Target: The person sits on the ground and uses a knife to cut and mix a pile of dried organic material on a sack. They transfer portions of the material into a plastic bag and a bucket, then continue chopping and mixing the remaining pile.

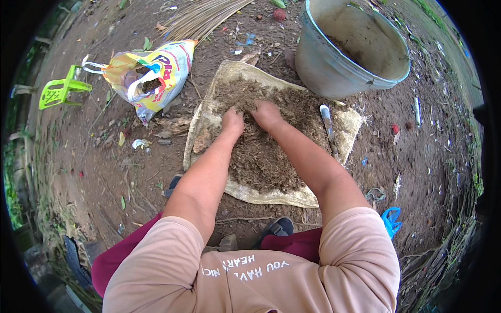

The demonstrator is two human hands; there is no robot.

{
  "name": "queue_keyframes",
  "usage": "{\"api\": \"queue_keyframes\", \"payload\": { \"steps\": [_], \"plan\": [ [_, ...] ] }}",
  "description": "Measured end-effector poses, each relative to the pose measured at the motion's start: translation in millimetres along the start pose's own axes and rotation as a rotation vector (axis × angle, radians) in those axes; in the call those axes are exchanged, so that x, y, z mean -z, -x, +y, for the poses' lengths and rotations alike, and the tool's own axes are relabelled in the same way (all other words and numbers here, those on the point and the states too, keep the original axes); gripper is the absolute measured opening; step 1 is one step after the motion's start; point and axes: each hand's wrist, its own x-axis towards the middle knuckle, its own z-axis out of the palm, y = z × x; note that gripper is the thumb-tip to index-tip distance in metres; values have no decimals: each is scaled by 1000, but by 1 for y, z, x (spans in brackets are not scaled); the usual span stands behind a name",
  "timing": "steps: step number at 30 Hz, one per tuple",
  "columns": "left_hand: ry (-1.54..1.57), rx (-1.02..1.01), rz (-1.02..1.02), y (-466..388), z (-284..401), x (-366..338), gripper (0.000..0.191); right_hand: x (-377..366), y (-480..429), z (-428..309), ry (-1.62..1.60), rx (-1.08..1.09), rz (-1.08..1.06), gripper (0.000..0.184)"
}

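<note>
A woven sack (250, 197) lies flat on the soil, covered in brown fibrous plant matter (258, 164). My left hand (233, 122) and my right hand (267, 114) are close together at the upper middle of the pile. Both have their fingers curled into the fibrous stuff, a tuft of it between them; the fingertips are partly hidden in it. To the right of my right hand, a knife or similar blade tool with a pale handle (325, 113) rests on the sack's right part, its lower end partly hidden by the fibre.
A large grey plastic tub (332, 74) with some dark matter inside stands beyond the sack at right. At upper left are a printed plastic bag (172, 74), a small green plastic stool (54, 94) and a bundle of thin sticks (207, 15). A blue plastic bag (391, 223) lies at right.
</note>
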Motion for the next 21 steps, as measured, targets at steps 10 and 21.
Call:
{"api": "queue_keyframes", "payload": {
  "steps": [10, 21],
  "plan": [
    [164, 173, 29, 5, -8, 17, 36, -6, -57, -17, 124, -3, -67, 55],
    [632, 376, 4, 1, -20, 26, 41, -19, -28, -43, 380, 145, -346, 42]
  ]
}}
